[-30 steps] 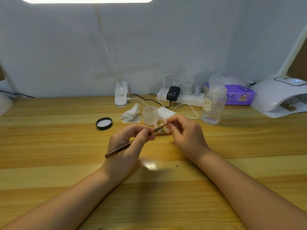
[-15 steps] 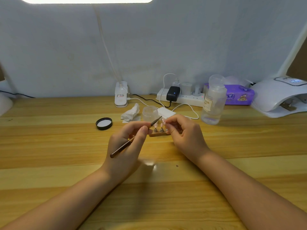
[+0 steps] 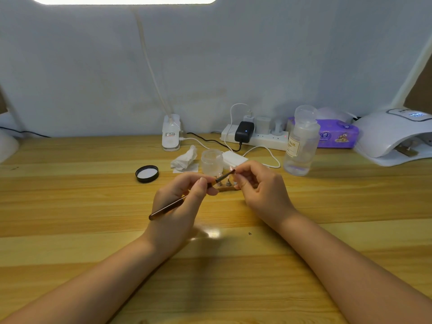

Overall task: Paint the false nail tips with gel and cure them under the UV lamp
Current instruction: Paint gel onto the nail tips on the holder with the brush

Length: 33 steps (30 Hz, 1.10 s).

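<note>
**Brushing gel onto the held nail tip**

I have my left hand [image 3: 182, 202] pinching the brush [image 3: 187, 197] between thumb and forefinger, near its ferrule, with the handle trailing back toward me on the left. The bristle end reaches rightward to my right hand [image 3: 259, 185], whose curled fingers pinch a small nail tip [image 3: 234, 172]; the tip is too small to make out clearly. Just below, the wooden stand [image 3: 225, 188] with its remaining tips sits on the table [image 3: 93, 230], and the open gel jar [image 3: 212, 161] stands just beyond it. The UV lamp [image 3: 388, 134] waits at the far right. To do this well, I judge I should keep both hands braced, stroke lightly from base to edge, and keep gel off my fingertips.
</note>
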Available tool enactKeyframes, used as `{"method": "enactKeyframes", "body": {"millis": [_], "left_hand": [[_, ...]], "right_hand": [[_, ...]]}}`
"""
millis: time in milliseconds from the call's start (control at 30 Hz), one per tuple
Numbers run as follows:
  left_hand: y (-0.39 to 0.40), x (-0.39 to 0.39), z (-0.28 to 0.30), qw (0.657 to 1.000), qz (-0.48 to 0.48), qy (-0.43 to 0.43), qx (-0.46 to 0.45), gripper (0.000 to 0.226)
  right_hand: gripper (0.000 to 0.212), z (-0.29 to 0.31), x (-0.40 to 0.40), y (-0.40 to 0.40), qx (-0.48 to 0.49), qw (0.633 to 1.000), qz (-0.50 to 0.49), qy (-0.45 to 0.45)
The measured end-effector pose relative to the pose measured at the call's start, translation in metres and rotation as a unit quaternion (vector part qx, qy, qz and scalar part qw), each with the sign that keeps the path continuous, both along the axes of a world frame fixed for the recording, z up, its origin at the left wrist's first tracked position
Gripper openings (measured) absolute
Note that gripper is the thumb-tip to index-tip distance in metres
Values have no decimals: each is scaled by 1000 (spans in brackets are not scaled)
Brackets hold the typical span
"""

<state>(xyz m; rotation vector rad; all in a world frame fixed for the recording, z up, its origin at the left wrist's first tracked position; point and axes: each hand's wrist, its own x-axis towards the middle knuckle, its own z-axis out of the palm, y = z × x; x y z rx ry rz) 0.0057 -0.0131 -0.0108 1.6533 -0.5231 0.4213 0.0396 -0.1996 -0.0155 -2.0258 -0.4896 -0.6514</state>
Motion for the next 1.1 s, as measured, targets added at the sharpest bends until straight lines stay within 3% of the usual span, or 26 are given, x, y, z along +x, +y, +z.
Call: {"method": "enactKeyframes", "body": {"millis": [267,833,1100], "left_hand": [[0,3,0,999,39,4,16,18],[-1,-4,0,1000,-15,-1,-10,24],[0,-1,2,998,33,-16,58,18]], "right_hand": [[10,1,-1,1,7,1000,18,7],[13,0,0,-1,13,1000,1,-10],[9,1,1,0,-22,998,-23,-51]]}}
